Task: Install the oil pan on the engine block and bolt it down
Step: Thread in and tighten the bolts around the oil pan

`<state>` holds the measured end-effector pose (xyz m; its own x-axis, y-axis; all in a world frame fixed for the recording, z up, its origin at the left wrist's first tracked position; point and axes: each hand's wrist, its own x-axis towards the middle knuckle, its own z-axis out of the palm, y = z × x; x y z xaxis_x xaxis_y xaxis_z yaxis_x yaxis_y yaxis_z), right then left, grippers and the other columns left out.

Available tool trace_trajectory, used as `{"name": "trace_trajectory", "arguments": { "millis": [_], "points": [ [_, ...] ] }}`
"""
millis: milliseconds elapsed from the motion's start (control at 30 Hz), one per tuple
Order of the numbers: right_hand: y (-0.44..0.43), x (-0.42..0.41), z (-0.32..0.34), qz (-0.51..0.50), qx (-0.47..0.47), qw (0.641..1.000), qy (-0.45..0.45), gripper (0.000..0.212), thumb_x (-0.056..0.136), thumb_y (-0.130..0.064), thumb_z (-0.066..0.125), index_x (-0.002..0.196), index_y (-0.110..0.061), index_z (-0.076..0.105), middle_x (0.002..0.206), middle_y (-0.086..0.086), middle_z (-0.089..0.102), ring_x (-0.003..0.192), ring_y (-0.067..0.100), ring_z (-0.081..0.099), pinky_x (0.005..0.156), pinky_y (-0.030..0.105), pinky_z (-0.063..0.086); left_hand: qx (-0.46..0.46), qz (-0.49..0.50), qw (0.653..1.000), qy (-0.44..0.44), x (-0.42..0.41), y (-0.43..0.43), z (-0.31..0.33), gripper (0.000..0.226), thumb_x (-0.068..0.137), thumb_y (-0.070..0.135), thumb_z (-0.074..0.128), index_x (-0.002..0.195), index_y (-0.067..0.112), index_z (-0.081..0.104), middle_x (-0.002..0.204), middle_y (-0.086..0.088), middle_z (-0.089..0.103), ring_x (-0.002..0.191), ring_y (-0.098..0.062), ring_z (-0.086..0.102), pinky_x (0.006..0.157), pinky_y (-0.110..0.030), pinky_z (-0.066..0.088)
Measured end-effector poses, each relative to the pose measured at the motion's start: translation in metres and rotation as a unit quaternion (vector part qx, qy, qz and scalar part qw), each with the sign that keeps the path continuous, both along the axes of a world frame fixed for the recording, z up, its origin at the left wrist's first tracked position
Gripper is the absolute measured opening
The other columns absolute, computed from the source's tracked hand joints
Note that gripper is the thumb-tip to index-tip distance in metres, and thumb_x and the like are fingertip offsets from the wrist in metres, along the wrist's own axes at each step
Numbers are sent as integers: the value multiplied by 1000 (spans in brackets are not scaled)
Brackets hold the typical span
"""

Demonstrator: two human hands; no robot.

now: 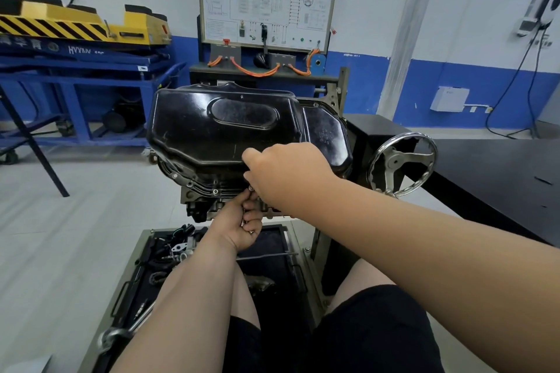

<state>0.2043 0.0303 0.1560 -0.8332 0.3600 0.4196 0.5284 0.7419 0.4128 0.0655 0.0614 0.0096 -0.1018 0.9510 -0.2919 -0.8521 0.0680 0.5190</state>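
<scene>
The black oil pan [230,130] sits upside down on the engine block [200,203], its flange resting on the block's edge, and a few seated bolts [215,191] show along the near-left rim. At the middle of the near edge, the right hand [288,172] comes down over the pan wall with its fingers curled. They look pinched on a small silver bolt [251,188] right at the flange, though the fingertips themselves are hidden under the knuckles. Just below and touching it, the left hand [244,227] is turned palm up, fingers folded round some spare bolts [251,232], of which only bits of metal peek out.

The block hangs on a stand with a chrome handwheel [403,163] to the right of the pan. Under it is a metal tray [145,236] strewn with dark parts and a wrench. A black bench [500,179] runs along the right. Behind stands a wiring training board [269,0] with orange cables, and to the left a blue lift table [91,70] carries yellow striped equipment. The floor [75,221] is pale tile.
</scene>
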Motion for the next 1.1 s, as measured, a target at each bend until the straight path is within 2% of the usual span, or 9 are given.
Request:
{"name": "trace_trajectory", "arguments": {
  "millis": [133, 333, 400, 533, 600, 667, 767, 1000, 1100],
  "points": [
    [-5, 2, -1, 38, -36, 998, -34, 39, 86, -19, 59, 123, -17, 45, 101, 1, 48, 54, 17, 40, 42, 27, 20, 1, 11, 1000, 21, 2, -4, 2, 66, 99, 18, 31, 37, 16, 54, 41, 9, 36, 31, -3, 26, 33, -16, 8],
    [-6, -4, -1, 1, 8, 1000, -17, 7, 95, -17, 45, 101, -13, 46, 59, -3, 33, 51, 20, 41, 42, 26, 21, -20, 16, 1000, 8, 4, -4, 3, 67, 100, 20, 32, 37, 16, 54, 43, 9, 37, 31, -4, 25, 30, -16, 10],
    [-6, -5, -4, -3, -1, 1000, -1, 10, 96, -20, 47, 103, -14, 45, 61, -4, 34, 54, 21, 42, 42, 26, 18, -25, 25, 999, 12, 5, -5, 4, 66, 100, 20, 33, 36, 17, 53, 42, 9, 37, 31, -4, 25, 30, -15, 10],
    [-5, -2, -1, 40, -45, 998, -13, 37, 84, -13, 57, 120, -15, 44, 92, 0, 46, 60, 21, 47, 43, 26, 18, -18, 34, 999, 20, 12, -8, 8, 66, 99, 20, 34, 36, 16, 53, 40, 7, 36, 30, -4, 25, 31, -15, 8],
    [-5, -3, 2, 40, -40, 998, -23, 29, 85, -12, 55, 112, -13, 47, 78, -2, 46, 60, 21, 49, 43, 26, 18, 3, 31, 999, 10, 15, -11, 8, 66, 100, 22, 33, 38, 17, 53, 42, 9, 35, 31, -4, 25, 31, -16, 8],
    [-3, -3, 2, 9, -21, 1000, -1, 10, 92, -16, 49, 102, -13, 46, 61, -3, 35, 47, 19, 36, 43, 26, 18, 34, 20, 999, -11, 19, -16, 9, 63, 101, 26, 34, 42, 17, 55, 45, 9, 35, 32, -3, 25, 30, -15, 9],
    [0, -3, 0, -7, -28, 999, 24, 17, 98, -32, 42, 93, -16, 39, 57, -4, 33, 44, 17, 31, 43, 25, 19, 84, 15, 996, -36, 28, -26, 17, 57, 99, 32, 40, 47, 18, 58, 47, 11, 36, 33, -2, 27, 31, -15, 11],
    [-5, 4, 10, 14, -234, 972, -10, 35, 90, -26, 51, 120, -13, 38, 82, 2, 56, 71, 20, 56, 61, 37, 50, 78, 98, 987, -104, 51, -35, 39, 52, 96, 22, 44, 45, 18, 54, 42, 9, 38, 30, -3, 26, 26, -16, 18],
    [-3, 16, 16, -40, -328, 943, 46, 38, 83, -46, 59, 101, -14, 50, 81, 3, 59, 72, 21, 59, 62, 36, 52, 56, 124, 981, -141, 58, -30, 49, 41, 93, 20, 48, 54, 12, 58, 46, 7, 42, 30, -2, 28, 27, -14, 18]
  ]
}}
